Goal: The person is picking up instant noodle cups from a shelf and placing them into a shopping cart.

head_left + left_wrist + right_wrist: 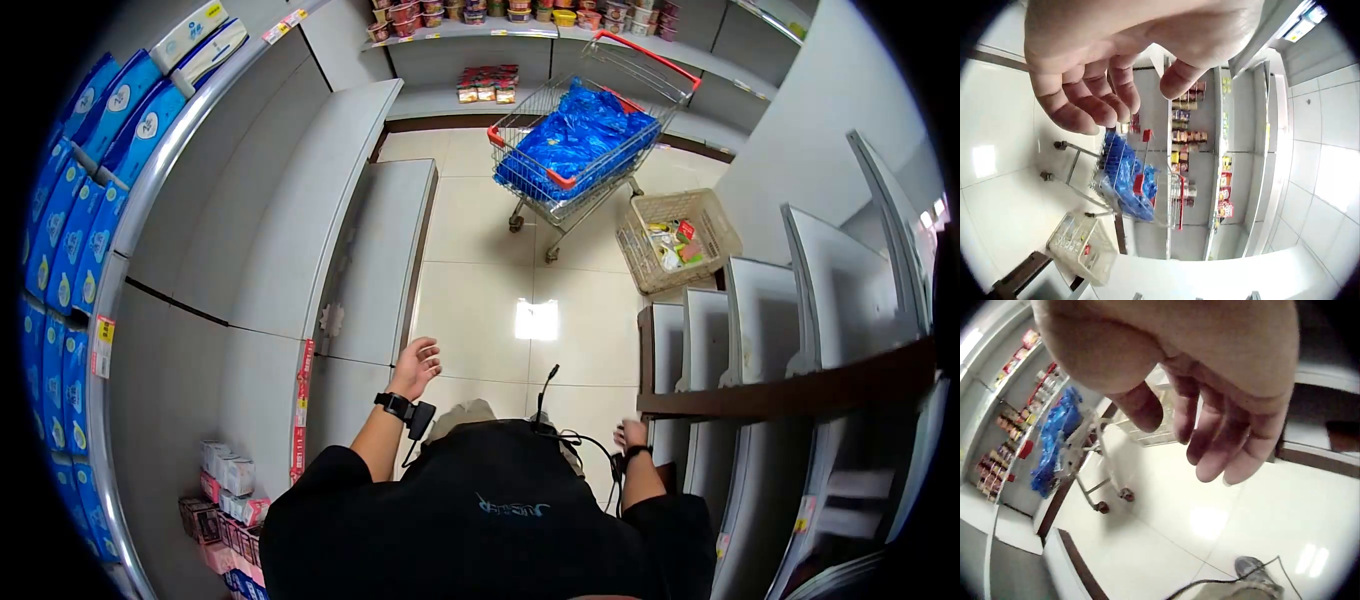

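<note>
My left hand [416,367] hangs in the air beside the low grey shelf on the left, its fingers loosely bent with nothing in them. On the other side of my body, my right hand [630,434] is held low near the right-hand shelves, also bare, with relaxed fingers in the right wrist view. Ahead on the tiled floor stands a shopping cart [598,190] with red corner pieces and a red handle. Blue plastic bags [578,135] fill its basket. Close to the cart sits a cream plastic crate [700,205] holding several small colourful packages [678,245].
Bare grey shelves [384,250] run along the left, and stepped white shelves [765,310] line the right. Blue packs [62,235] fill the far-left shelf. Tubs [518,15] and red packs [488,84] stand on the back shelving. A black cable [600,450] hangs at my front.
</note>
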Action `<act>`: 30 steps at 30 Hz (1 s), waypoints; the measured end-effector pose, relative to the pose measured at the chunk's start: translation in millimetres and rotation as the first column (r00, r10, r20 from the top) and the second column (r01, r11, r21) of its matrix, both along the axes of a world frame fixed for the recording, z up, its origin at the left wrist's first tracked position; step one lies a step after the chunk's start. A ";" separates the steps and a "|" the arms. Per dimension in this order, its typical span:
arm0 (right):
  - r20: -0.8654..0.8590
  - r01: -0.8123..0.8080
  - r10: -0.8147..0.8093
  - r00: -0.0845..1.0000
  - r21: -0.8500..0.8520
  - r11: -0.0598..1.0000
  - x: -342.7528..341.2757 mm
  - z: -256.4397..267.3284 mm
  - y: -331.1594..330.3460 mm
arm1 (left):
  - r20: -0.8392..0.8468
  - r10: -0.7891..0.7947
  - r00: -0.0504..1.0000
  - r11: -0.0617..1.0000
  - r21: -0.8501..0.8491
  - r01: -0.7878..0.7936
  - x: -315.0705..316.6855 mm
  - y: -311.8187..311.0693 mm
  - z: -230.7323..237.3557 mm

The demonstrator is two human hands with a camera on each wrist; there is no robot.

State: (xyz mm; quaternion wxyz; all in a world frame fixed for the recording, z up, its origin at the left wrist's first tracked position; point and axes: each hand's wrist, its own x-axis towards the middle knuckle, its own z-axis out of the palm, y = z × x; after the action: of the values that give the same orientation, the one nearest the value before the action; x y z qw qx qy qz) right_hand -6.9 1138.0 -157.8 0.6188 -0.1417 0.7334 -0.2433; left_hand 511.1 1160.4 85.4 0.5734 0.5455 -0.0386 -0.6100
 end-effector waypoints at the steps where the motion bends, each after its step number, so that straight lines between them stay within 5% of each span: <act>1: 0.011 -0.044 0.045 0.999 -0.052 0.998 16.6 12.1 -38.6 | -0.014 0.033 0.999 0.999 -0.019 -0.033 10.4 -3.3 -0.9; 5: 0.052 -0.231 0.251 0.966 -0.251 0.940 95.2 30.3 -169.7 | -0.097 0.205 0.974 0.978 -0.018 -0.208 43.5 -16.8 3.7; 8: 0.005 -0.383 0.411 0.912 -0.352 0.854 173.6 65.7 -240.5 | -0.181 0.283 0.942 0.955 -0.034 -0.294 87.2 -26.0 -38.6; 10: 0.020 -0.428 0.466 0.884 -0.366 0.827 223.5 63.3 -278.8 | -0.096 0.386 0.917 0.922 0.076 -0.380 94.2 -52.0 -15.4; 16: -0.267 -0.683 0.629 0.730 -0.326 0.654 342.5 92.2 -380.5 | -0.186 0.350 0.918 0.934 -0.014 -0.358 189.6 -142.6 -30.6; 18: -0.591 -0.766 0.487 0.643 -0.485 0.423 373.1 86.1 -420.1 | -0.148 0.335 0.931 0.940 -0.023 -0.341 216.2 -178.0 -18.8; 27: -0.729 -0.682 0.099 0.678 -0.572 0.456 500.1 146.7 -561.8 | -0.143 0.229 0.963 0.970 -0.051 -0.238 284.1 -334.7 -19.4; 29: -0.841 -0.791 0.088 0.534 -0.459 0.405 512.9 134.1 -600.7 | -0.156 0.238 0.959 0.971 0.005 -0.240 290.2 -364.0 -24.2; 30: -0.904 -0.820 0.079 0.421 -0.341 0.460 521.8 133.5 -614.5 | -0.194 0.171 0.966 0.981 -0.056 -0.185 294.9 -374.5 -22.8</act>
State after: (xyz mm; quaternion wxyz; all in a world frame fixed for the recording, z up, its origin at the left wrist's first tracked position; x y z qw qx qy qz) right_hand 514.9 523.5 -24.3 0.1438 -0.6958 0.6641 -0.2325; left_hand 806.0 785.9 62.5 0.6465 0.4651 0.0423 -0.6032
